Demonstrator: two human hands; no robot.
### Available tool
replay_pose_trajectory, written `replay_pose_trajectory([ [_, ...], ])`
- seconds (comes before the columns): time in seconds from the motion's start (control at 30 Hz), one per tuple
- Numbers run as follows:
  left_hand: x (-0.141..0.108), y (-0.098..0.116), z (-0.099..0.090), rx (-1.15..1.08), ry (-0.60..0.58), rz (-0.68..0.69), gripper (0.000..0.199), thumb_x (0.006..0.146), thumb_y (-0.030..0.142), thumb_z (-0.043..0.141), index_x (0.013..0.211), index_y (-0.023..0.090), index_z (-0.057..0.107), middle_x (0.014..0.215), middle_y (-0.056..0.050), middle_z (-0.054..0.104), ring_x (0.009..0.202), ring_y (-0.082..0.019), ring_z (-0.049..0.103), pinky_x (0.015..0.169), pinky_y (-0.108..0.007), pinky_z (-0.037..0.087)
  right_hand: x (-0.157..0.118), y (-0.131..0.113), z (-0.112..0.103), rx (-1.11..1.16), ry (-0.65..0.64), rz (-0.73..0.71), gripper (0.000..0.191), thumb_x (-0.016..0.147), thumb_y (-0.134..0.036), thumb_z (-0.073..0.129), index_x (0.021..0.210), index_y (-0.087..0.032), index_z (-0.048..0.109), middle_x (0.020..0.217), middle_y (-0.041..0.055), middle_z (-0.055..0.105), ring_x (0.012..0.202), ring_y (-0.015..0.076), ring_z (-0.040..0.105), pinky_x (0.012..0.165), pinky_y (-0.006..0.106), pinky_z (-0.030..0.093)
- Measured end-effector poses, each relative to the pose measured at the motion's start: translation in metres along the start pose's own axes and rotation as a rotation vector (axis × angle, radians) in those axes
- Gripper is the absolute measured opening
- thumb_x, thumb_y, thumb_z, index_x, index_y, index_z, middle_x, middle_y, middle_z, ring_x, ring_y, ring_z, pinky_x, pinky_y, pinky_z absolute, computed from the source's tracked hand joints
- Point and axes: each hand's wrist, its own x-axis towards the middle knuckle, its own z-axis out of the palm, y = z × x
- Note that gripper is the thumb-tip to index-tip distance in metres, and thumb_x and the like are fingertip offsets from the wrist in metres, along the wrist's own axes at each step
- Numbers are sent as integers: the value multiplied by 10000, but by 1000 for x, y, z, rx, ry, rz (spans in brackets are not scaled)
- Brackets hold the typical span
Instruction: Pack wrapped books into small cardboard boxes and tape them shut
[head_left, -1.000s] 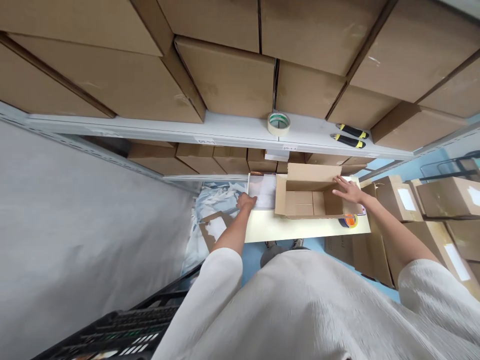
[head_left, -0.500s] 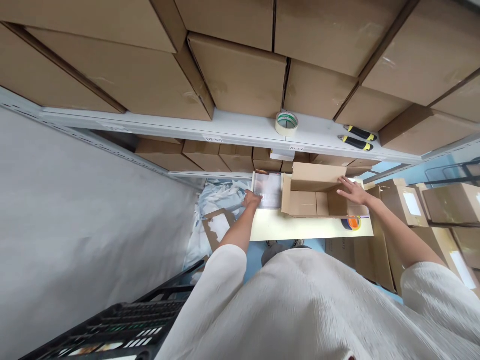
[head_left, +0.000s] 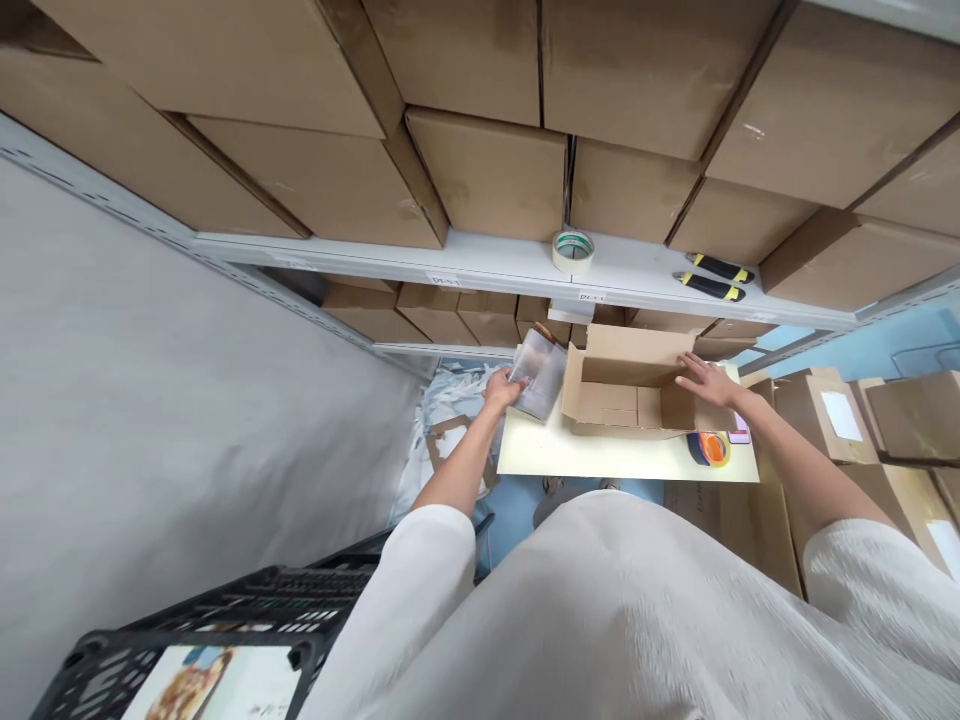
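My left hand is closed on the near left edge of a clear flat plastic packet, which is tilted at the left end of the pale yellow work surface. To its right an open cardboard box stands with its far flap up and its inside bare. My right hand lies on the box's right end, fingers spread. Near that end are an orange and dark blue tape roll and a partly hidden phone-like object.
Above the surface, a metal shelf bears a tape roll, two black-and-yellow cutters and large cartons. More cartons stand right. A black crate is at lower left, beside a grey wall.
My left hand has taken hold of the plastic packet, which has lifted and turned from lying straight on the surface. My right hand stays on the box. The view has shifted slightly.
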Motion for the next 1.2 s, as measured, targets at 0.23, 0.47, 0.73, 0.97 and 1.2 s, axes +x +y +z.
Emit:
replay_pose_trajectory([
  [0.23, -65, 37, -103, 40, 223, 320, 418, 770, 539, 803, 1014, 204, 755, 870, -2, 741, 845, -222, 684, 764, -293, 544, 7, 8, 4, 40, 26, -47, 910, 1041, -831, 310, 1810, -350, 239, 1843, 97, 332, 1677, 420, 352, 1347, 705, 297],
  [0.47, -104, 123, -115, 54, 147, 633, 457, 817, 565, 824, 1029, 166, 755, 929, 2, 725, 915, -211, 688, 809, -275, 540, 8, 16, 10, 183, 76, -91, 774, 1053, -641, 426, 1755, -318, 384, 1812, 105, 398, 1667, 395, 383, 1363, 681, 290],
  [0.73, -67, 196, 23, 235, -310, 741, 399, 770, 544, 860, 929, 182, 802, 835, -9, 758, 837, -241, 697, 781, -306, 519, 3, 23, 9, 310, 107, -113, 948, 807, -262, 602, 1738, -271, 425, 1738, 62, 523, 1610, 390, 477, 1352, 632, 372],
  [0.97, -54, 201, 71, 339, -363, 569, 279, 799, 405, 889, 1005, 226, 830, 931, -54, 830, 1037, -319, 761, 1094, -456, 498, -9, 15, 7, 453, 186, -115, 925, 787, -225, 578, 1707, -263, 485, 1548, 88, 703, 1430, 394, 647, 1275, 636, 476],
  [1.2, -60, 157, 44, 101, 40, 530, 264, 996, 193, 569, 1189, 187, 749, 1306, -104, 779, 1202, -246, 711, 1140, -389, 527, -38, 29, 3, 565, 602, 22, 510, 893, -292, 554, 1360, -263, 757, 1356, 128, 766, 1294, 380, 680, 1171, 629, 549],
])
